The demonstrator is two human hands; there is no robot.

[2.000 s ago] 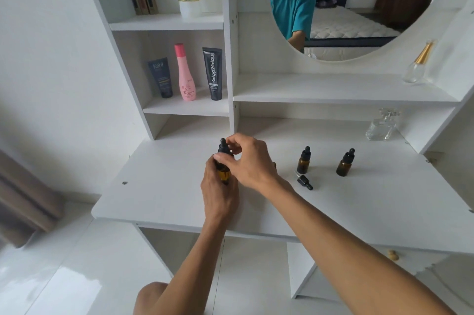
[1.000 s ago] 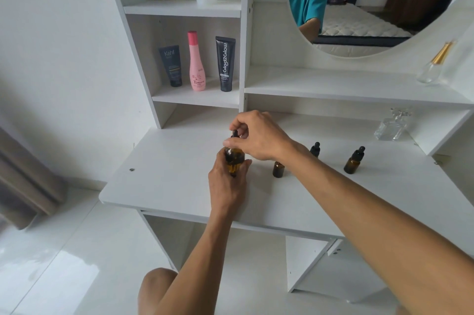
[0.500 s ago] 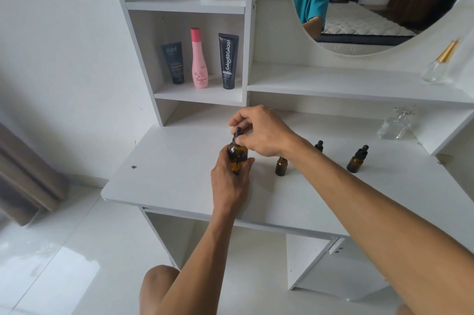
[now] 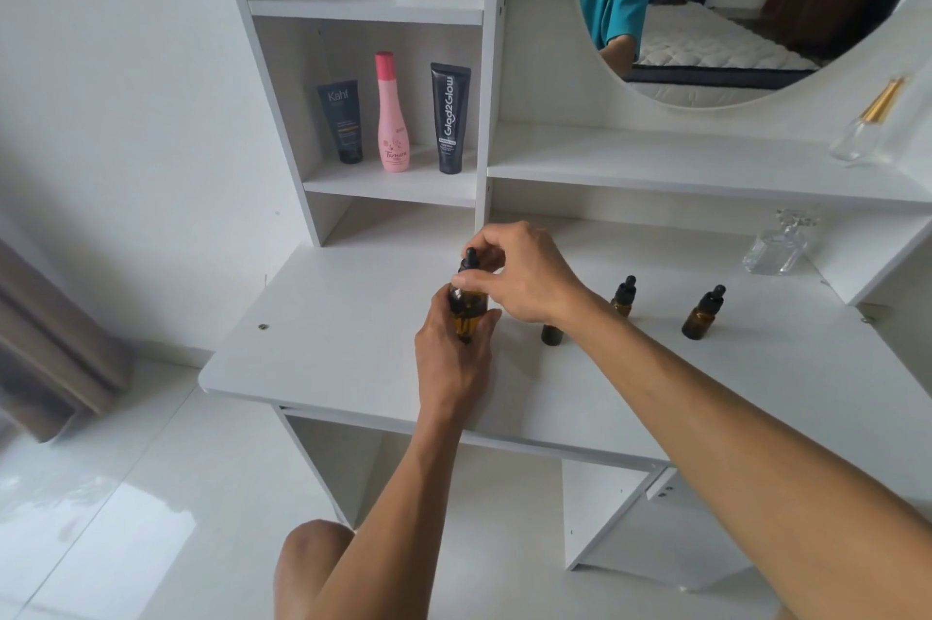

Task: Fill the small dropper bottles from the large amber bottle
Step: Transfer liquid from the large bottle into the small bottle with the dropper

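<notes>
My left hand grips the large amber bottle upright above the white dressing table. My right hand pinches its black dropper cap from above. To the right stands a small amber bottle with no cap, partly hidden by my right wrist. Two small capped dropper bottles stand further right, one just behind my forearm and one apart from it.
A clear glass perfume bottle stands at the table's back right, another on the shelf above. Two tubes and a pink bottle stand in the left cubby. A round mirror hangs behind. My knee shows below the table edge.
Both hands have stayed on the large bottle and its cap. The view has shifted, and the loose small cap seen on the table two seconds ago is out of sight behind my forearm.
</notes>
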